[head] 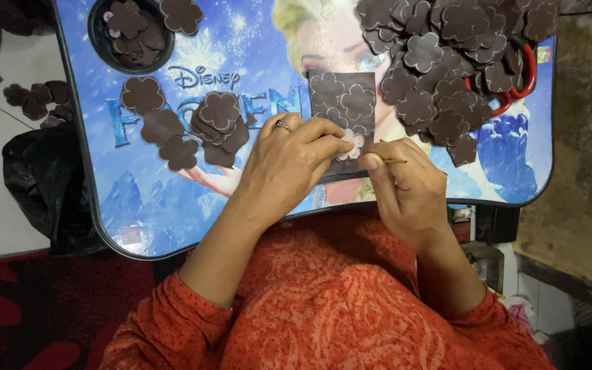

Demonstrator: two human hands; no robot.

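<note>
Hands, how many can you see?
2. The left hand presses the brown flower sheet; the right hand beside it holds a thin stick. No others show.

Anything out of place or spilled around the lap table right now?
Yes: a few brown flower cutouts lie off the lap table, on the floor past its left edge, apart from the heaps on top. On the table, the left hand presses the brown sheet while the right hand holds a thin stick. Nothing looks damaged.
</note>
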